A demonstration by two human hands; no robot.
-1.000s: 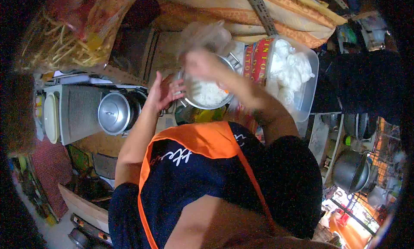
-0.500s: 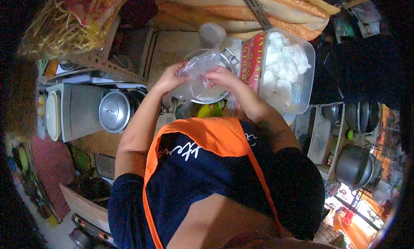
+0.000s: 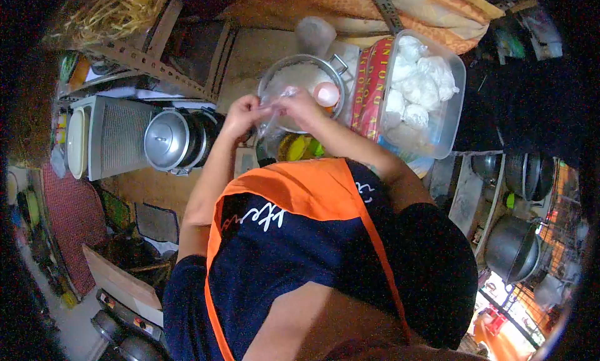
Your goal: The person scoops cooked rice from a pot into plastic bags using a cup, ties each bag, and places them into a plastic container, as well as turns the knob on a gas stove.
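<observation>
A thin clear plastic bag (image 3: 270, 125) is stretched and bunched between my two hands. My left hand (image 3: 244, 116) pinches it at the left, and my right hand (image 3: 299, 108) grips its gathered part close by. Just beyond them stands a metal pot (image 3: 342, 89) with white powder (image 3: 294, 75) inside. A small pinkish-white cup (image 3: 325, 93) rests in the pot, right of my right hand. My hands partly cover the pot's near left side. What the bag holds, if anything, is hard to make out.
Right of the pot lies a red printed package (image 3: 375, 80), beside a clear plastic tub (image 3: 458, 105) of knotted white bags (image 3: 415, 86). A translucent container (image 3: 315, 36) stands behind the pot. Lidded metal pots (image 3: 167, 140) stand at left; a yellow-green item (image 3: 300, 147) lies near my apron.
The bag was spread wide across the pot; now it is drawn together between my fingers. The powder and cup have come into sight. My hands are slightly closer together.
</observation>
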